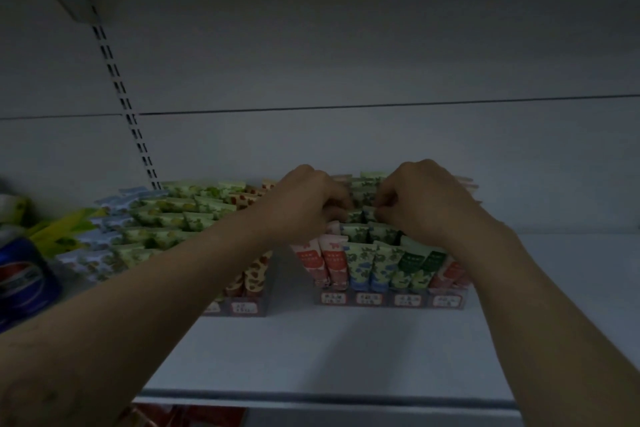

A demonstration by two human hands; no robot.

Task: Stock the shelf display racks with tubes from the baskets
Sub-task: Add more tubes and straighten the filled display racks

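Observation:
Two stepped display racks full of small printed tubes stand on a white shelf (346, 350). The right rack (391, 300) holds red, green-and-blue and dark green tubes (360, 263) in rows. The left rack (242, 307) holds green, pale blue and red-spotted tubes. Both my hands reach over the right rack's middle rows. My left hand (304, 204) has its fingers curled down onto the tube tops. My right hand (422, 201) pinches the top of a green tube (367, 215). What my left fingers hold is hidden.
A blue can (24, 284) and yellow-green packets (62, 229) sit at the far left of the shelf. A slotted upright (128, 107) runs up the back panel. Bare shelf lies in front of and to the right of the racks.

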